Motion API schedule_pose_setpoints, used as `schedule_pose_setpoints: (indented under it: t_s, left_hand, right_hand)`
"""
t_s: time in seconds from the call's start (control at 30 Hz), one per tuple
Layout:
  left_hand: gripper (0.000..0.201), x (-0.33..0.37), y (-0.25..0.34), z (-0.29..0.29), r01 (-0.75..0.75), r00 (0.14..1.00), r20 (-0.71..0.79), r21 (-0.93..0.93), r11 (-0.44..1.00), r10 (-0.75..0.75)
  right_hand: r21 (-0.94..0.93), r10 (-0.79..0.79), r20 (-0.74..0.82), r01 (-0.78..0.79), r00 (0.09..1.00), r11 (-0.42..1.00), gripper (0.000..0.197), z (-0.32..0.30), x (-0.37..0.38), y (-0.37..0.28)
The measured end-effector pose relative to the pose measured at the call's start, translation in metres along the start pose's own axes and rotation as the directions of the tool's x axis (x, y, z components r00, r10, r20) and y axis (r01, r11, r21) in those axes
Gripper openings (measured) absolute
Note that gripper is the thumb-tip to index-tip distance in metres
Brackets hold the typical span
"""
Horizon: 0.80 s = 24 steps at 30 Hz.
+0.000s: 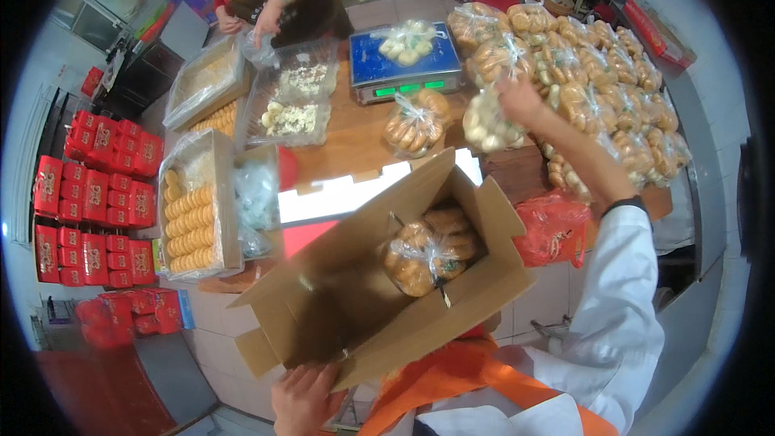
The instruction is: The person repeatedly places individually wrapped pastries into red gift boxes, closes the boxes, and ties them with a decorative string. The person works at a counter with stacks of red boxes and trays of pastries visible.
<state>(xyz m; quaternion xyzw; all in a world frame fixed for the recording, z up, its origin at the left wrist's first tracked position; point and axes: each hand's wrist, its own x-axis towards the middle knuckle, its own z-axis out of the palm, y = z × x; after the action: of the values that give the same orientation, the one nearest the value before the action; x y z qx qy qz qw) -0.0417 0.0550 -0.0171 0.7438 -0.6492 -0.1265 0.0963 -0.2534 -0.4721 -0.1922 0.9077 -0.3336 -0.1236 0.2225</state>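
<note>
My left hand (pixel 303 396) grips the near lower corner of an open cardboard box (pixel 323 307), its fingers closed over the edge. The box is tilted, and at its right end lies a tied clear bag of golden-brown pastries (pixel 416 262). My right hand (pixel 521 101) reaches across the table, closed on the top of a clear bag of pale round pastries (pixel 488 125). Just left of it sits another tied bag of brown pastries (pixel 414 123). To the right rises a large pile of bagged pastries (pixel 589 101).
A blue scale (pixel 367 60) carries a bag of pale pastries. Across the table, a person (pixel 270 0) handles clear plastic beside trays (pixel 295 133). At left are a box of round biscuits (pixel 230 234) and stacked red gift boxes (pixel 93 206). A red bag (pixel 553 226) lies by my right forearm.
</note>
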Motion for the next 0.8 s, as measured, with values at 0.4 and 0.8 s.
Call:
schedule_pose_setpoints:
  t_s: [0.4,0.8]
  left_hand:
    - [0.032,0.006,-0.022,0.009,-0.255,0.94,-0.211,0.082,0.963,0.267]
    - [0.016,-0.04,-0.022,0.011,-0.39,0.715,-0.579,0.136,0.911,0.393]
  right_hand:
    - [0.833,0.469,-0.252,-0.057,0.847,0.55,0.052,-0.263,-0.154,0.141]
    - [0.839,-0.633,-0.06,0.383,0.772,0.387,0.02,-0.346,-0.099,-0.212]
